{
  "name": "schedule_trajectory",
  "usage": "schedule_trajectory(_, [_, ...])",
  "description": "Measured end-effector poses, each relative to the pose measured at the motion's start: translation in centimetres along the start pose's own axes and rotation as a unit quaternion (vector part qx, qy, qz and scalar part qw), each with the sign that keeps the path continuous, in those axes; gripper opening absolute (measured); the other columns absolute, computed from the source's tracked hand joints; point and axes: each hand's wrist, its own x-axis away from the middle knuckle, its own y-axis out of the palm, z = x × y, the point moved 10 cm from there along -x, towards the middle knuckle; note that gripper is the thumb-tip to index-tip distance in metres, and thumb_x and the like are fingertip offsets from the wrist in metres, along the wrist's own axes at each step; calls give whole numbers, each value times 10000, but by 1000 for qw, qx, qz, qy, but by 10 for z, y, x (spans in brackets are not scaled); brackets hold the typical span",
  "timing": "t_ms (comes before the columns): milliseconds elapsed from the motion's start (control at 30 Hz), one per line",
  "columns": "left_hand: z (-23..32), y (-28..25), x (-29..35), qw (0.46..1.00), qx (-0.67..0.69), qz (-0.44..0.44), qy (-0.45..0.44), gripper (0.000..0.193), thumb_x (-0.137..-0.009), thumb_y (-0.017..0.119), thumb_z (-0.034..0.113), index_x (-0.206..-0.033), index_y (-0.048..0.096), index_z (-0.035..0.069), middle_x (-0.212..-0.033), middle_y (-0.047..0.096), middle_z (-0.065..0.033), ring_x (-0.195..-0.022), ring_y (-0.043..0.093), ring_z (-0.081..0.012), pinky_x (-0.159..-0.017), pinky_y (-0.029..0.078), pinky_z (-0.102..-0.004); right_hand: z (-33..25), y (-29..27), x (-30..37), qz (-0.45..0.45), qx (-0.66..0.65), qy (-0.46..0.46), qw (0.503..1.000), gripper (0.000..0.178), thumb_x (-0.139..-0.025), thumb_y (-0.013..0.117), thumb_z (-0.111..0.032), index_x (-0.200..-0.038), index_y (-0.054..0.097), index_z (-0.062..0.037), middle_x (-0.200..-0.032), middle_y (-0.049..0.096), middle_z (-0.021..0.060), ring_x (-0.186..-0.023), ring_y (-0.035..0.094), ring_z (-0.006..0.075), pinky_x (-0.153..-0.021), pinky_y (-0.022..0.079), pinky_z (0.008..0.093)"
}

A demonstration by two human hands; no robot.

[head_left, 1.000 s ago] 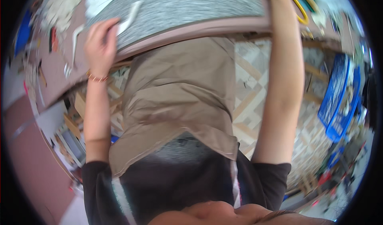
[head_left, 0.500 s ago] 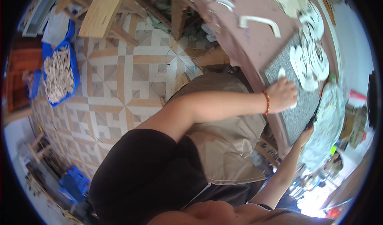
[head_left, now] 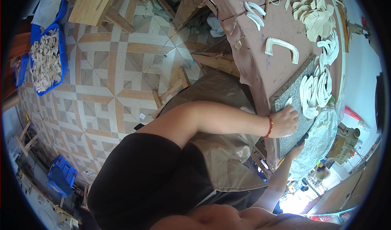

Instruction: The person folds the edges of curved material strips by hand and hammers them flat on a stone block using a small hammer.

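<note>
My left hand (head_left: 284, 122), with a red-beaded bracelet at its wrist, is closed on a small white strip (head_left: 288, 101) over a grey speckled slab (head_left: 291, 89). Only the strip's tip shows past my fingers. By the slab's near edge, my right hand (head_left: 296, 151) is closed around a dark-handled tool (head_left: 302, 139); its kind cannot be made out. Several long white curved strips (head_left: 314, 92) are heaped at the slab's far side. A white bent, handle-shaped piece (head_left: 282, 45) lies on the brownish-pink table cover (head_left: 260, 69) beyond.
Cream flat pieces (head_left: 313, 12) are piled farther along the table, near two white curved strips (head_left: 254, 14). Crumpled clear plastic (head_left: 319, 136) lies beside the slab. A wooden stool (head_left: 91, 3) and a blue basket (head_left: 63, 67) full of pale scraps stand on the tiled floor.
My view has shifted, so the table and floor sit differently in it. Both hands stay at the slab. Less of the dark tool in my right hand shows.
</note>
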Motion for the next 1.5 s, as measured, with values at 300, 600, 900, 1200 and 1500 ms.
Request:
schedule_trajectory(300, [1, 1, -3, 999, 1, -34, -2, 172, -854, 649, 247, -735, 746, 169, -784, 609, 38, -893, 551, -182, -843, 391, -398, 5, 1, -1, 17, 17, -14, 1000, 495, -1006, 453, -21, -1499, 433, -53, -1438, 555, 215, -1277, 572, 374, -1065, 480, 441])
schedule_trajectory(600, [2, -4, -2, 998, 6, -37, 47, 123, -835, 646, 257, -760, 710, 183, -802, 597, 47, -900, 556, -159, -851, 384, -381, 9, 3, -10, 61, 53, -45, 996, 447, -1004, 487, -72, -1450, 490, -50, -1347, 602, 256, -1198, 604, 437, -1009, 498, 500])
schedule_trajectory(900, [-14, 0, -4, 987, 100, -109, 65, 160, -837, 639, 104, -983, 703, 119, -929, 631, -36, -974, 604, -255, -845, 480, -407, -23, 3, 5, 94, 134, -91, 982, 416, -1007, 424, -84, -1409, 526, -50, -1267, 662, 235, -1140, 642, 426, -969, 504, 521])
schedule_trajectory(1200, [-14, 4, -7, 981, 32, -150, 123, 161, -942, 657, 24, -1072, 732, 81, -1038, 690, -96, -965, 643, -311, -842, 512, -405, -49, -25, 40, 341, 61, -80, 935, 285, -879, 609, -103, -1163, 626, -81, -1095, 672, 109, -1001, 655, 321, -862, 509, 451])
schedule_trajectory(1500, [-17, 14, -8, 962, -18, -216, 166, 183, -1001, 612, -8, -1150, 718, -16, -1059, 681, -125, -954, 640, -244, -852, 520, -352, 51, -29, 251, 493, -270, 71, 824, 271, -868, 644, 26, -1133, 652, -28, -1116, 673, 130, -926, 663, 315, -833, 541, 394])
